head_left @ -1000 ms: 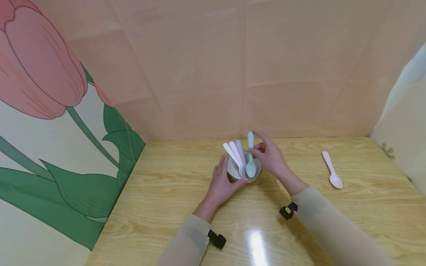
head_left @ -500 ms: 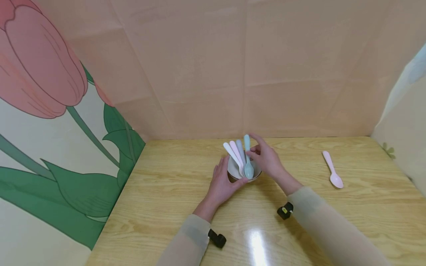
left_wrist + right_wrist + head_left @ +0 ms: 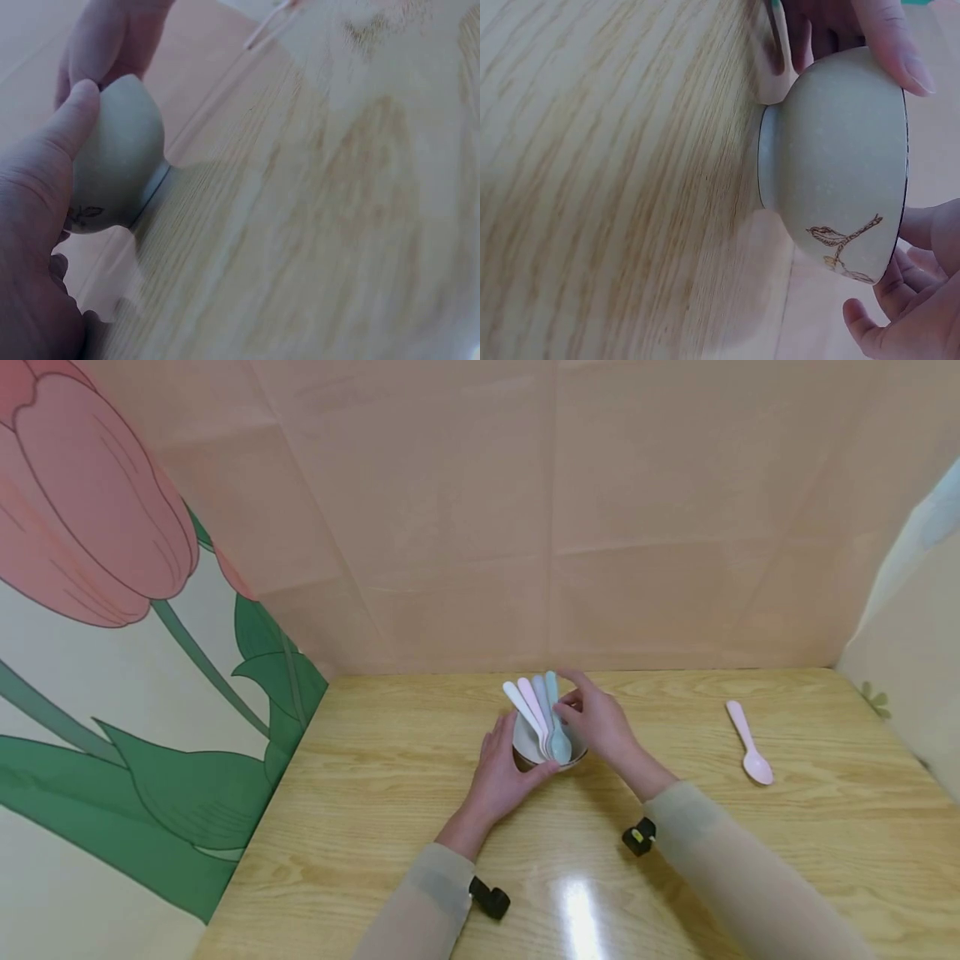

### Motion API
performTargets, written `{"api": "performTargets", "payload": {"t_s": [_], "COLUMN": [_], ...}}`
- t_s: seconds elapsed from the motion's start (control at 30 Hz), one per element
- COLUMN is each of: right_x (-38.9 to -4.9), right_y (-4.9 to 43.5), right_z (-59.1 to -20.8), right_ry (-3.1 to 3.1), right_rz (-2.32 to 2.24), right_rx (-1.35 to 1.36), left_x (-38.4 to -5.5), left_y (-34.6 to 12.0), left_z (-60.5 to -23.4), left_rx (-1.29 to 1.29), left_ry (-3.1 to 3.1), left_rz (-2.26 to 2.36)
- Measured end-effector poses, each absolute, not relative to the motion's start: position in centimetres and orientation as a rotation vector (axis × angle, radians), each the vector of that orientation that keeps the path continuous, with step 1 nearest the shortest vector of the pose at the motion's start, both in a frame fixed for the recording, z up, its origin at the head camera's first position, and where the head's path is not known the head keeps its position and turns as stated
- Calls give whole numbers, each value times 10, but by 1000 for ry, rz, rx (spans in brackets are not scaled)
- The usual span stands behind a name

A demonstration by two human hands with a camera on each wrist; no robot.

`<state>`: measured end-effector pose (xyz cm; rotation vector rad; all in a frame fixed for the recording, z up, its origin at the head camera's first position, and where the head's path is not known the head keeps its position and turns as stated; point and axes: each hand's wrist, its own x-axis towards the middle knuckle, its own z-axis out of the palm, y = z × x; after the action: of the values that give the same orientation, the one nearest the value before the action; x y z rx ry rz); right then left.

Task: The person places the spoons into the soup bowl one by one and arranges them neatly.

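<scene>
A white bowl [image 3: 579, 750] with a dark rim stands on the table; the right wrist view shows a brown leaf pattern on its outer wall. My left hand [image 3: 498, 781] grips its left side, thumb over the near rim and fingers round the far side. Inside the bowl lean a white spoon [image 3: 520, 702], a pink spoon [image 3: 528, 693] and a grey-lilac spoon [image 3: 541, 691], handles sticking up past the far rim. Beside them is a light blue spoon [image 3: 561, 748], its handle pinched by my right hand [image 3: 602, 724]. That spoon is hidden in both wrist views.
Another pink spoon [image 3: 757, 766] lies on the wooden table [image 3: 360, 827] to the right. A peach backdrop [image 3: 450, 568] rises behind the table's far edge, and a tulip-printed panel [image 3: 187, 793] borders the left side.
My right hand has moved left and slightly down with the light blue spoon, bringing it against the grey-lilac one in the bowl. The left hand has kept its hold on the bowl.
</scene>
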<state>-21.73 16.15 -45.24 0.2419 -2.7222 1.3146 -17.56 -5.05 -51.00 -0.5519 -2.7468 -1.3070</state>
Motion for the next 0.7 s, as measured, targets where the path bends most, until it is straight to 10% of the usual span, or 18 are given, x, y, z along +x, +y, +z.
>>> {"api": "performTargets", "payload": {"t_s": [0.7], "right_x": [-209], "right_y": [163], "right_z": [-450], "right_ry": [-2733], "right_rz": [1236], "right_rx": [252], "left_x": [-175], "left_y": [-50], "left_z": [-511], "left_rx": [-546], "left_ry": [-2750], "left_rz": [-1320]}}
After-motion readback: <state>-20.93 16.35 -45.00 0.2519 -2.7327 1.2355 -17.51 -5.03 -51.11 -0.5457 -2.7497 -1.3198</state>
